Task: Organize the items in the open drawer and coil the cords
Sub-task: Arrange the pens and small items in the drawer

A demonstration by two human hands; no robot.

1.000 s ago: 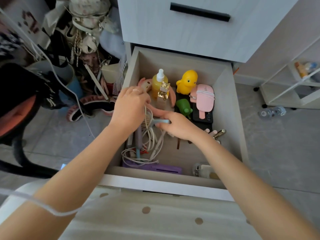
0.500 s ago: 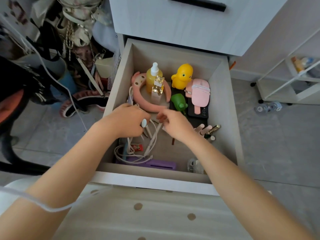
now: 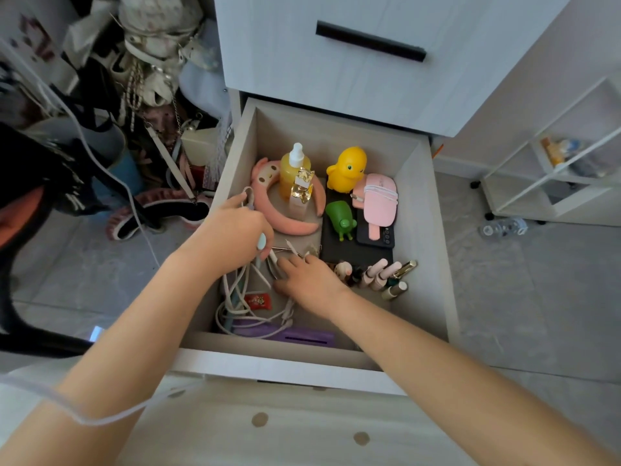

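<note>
The open drawer holds a tangle of white cords in its front left part. My left hand grips a bundle of these cords and a pale blue handle near the drawer's left wall. My right hand rests palm down on the drawer floor, fingertips on a thin metal tool. At the back stand a yellow bottle, a gold perfume bottle, a yellow duck and a pink headband. A green toy and a pink ice-lolly case lie on black phones.
Several nail polish bottles lie at the drawer's right. A red sweet wrapper and a purple case sit near the front. A shut drawer is above. Bags and shoes crowd the floor at left; a white shelf stands at right.
My left hand has lifted the cord bundle toward the drawer's left wall. My right hand has let go of the blue handle and dropped lower onto the drawer floor.
</note>
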